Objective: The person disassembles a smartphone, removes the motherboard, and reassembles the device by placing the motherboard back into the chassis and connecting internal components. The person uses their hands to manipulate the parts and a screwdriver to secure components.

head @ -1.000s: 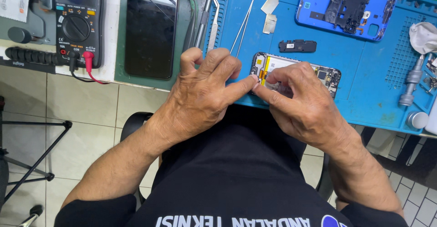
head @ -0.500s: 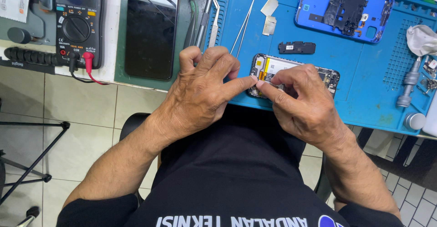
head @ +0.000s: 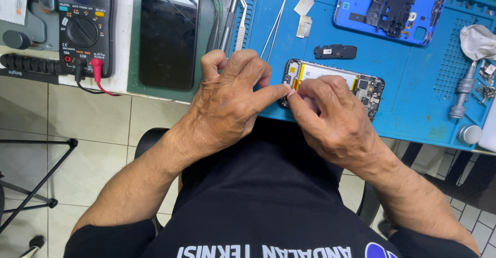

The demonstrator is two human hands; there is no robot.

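Note:
An opened phone [head: 336,79] with its battery and circuit board bare lies on the blue work mat [head: 413,118] at the table's near edge. My left hand [head: 227,103] rests at the phone's left end, index finger stretched to its corner. My right hand [head: 330,116] covers the phone's lower left part, fingertips pressed together at that same corner, touching the left index fingertip. Whether something small is pinched between them is hidden.
A blue phone back frame [head: 387,10] lies at the mat's far side, a small black part [head: 336,51] beneath it. Tweezers [head: 274,23], a dark phone screen [head: 169,30] on a green mat, a multimeter [head: 82,25], a screwdriver [head: 462,90] and a white cloth [head: 478,41] surround them.
Both hands stay at the phone's left corner with only slight finger shifts. The view has drifted a little.

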